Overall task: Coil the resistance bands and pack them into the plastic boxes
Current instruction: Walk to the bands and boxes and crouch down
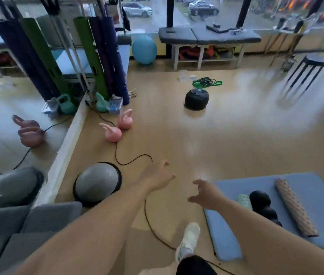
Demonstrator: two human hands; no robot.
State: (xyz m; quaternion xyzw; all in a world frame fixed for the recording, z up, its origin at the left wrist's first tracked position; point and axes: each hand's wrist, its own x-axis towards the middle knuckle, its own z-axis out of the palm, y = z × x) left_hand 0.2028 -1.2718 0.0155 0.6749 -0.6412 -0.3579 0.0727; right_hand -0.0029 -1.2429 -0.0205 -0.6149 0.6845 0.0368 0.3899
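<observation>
Both hands empty and out in front: left hand (pixel 158 176) with fingers loosely curled, holding nothing; right hand (pixel 204 192) with fingers spread open, also holding nothing. The task items are well apart from the hands, far across the tan wood floor (pixel 226 135): a tangle of green and black resistance bands (pixel 206 82) lying loose on the floor, with small clear plastic boxes (pixel 184 76) just beside it, and a round black cushion-like object (pixel 196 100) near them on the nearer side. Nothing coiled or packed yet, by the look of it. Risks from here: a thin black cable (pixel 133 161) snakes across the floor right by the white sneaker (pixel 190 238), a likely trip or snag on the walk over. The blue foam mat (pixel 316 195) edge is another catch point. The bands look intertwined, so pulling one may drag the rest and knock the light boxes. The frame is blurred at right, so detail there is unreliable.
</observation>
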